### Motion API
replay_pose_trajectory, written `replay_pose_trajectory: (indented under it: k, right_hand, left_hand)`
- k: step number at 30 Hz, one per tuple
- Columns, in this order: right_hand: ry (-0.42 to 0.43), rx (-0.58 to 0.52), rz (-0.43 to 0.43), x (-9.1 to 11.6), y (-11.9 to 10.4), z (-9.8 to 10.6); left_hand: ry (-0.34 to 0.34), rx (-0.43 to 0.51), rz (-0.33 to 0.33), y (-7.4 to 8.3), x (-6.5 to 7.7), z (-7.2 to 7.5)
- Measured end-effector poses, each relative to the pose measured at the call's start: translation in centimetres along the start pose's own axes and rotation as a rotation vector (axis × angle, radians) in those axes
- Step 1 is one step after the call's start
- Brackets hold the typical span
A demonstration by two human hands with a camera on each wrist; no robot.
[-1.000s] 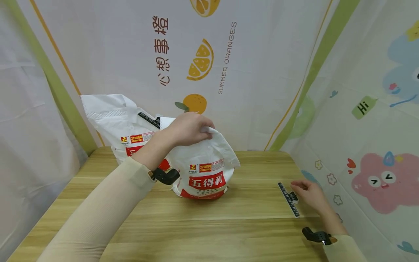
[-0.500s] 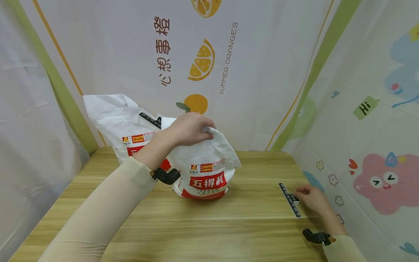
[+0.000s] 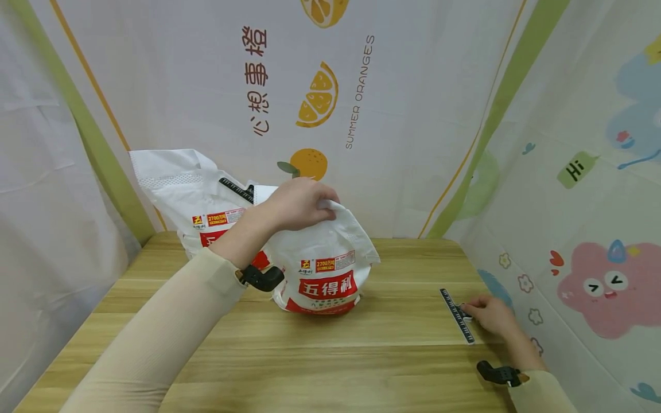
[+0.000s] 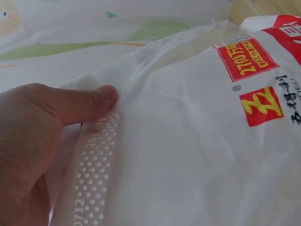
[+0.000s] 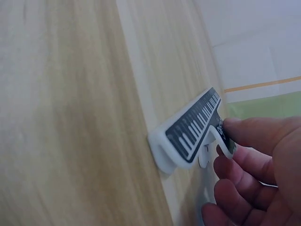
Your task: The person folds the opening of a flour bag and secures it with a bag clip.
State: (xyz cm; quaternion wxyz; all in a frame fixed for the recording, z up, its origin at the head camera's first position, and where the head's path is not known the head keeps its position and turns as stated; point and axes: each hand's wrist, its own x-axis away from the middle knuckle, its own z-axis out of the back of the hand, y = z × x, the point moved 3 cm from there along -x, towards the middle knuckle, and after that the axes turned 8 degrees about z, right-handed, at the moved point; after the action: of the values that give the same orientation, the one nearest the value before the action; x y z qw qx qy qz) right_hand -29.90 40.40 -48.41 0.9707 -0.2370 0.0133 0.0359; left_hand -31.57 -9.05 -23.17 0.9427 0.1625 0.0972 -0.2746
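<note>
My left hand (image 3: 302,203) pinches the folded top edge of a white plastic flour bag (image 3: 330,241) with red labels. In the left wrist view its thumb lies on the front of the bag (image 4: 160,155), beside a dotted strip; most of its fingers are hidden behind. Far to the right, my right hand (image 3: 493,315) pinches the handle of a long black-and-white bag clip (image 3: 455,315) with a piano-key pattern. The right wrist view has the thumb on top of the clip's handle (image 5: 225,139) and curled fingers beneath, the clip close to the tabletop.
A second white flour bag (image 3: 181,195) stands behind my left forearm, with a similar black clip (image 3: 234,189) across its upper part. Both bags stand on a wooden table (image 3: 310,373). Printed curtains (image 3: 413,115) hang behind and at both sides.
My right hand has come down slightly onto the clip's handle and now pinches it. My left hand and both bags stay in place.
</note>
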Motion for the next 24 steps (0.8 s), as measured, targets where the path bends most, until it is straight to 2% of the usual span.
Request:
replay_pose_trajectory:
  k: [14, 18, 24]
  right_hand:
    - [-0.057, -0.023, -0.012, 0.23, -0.23, 0.03]
    - [-0.080, -0.069, -0.024, 0.31, -0.48, 0.03]
    - [-0.097, -0.209, -0.051, 0.36, -0.89, -0.20]
  left_hand:
    - [-0.001, 0.001, 0.005, 0.02, 0.05, 0.01]
    - [-0.001, 0.001, 0.004, 0.04, 0.05, 0.04]
    - [-0.003, 0.002, 0.005, 0.08, 0.11, 0.08]
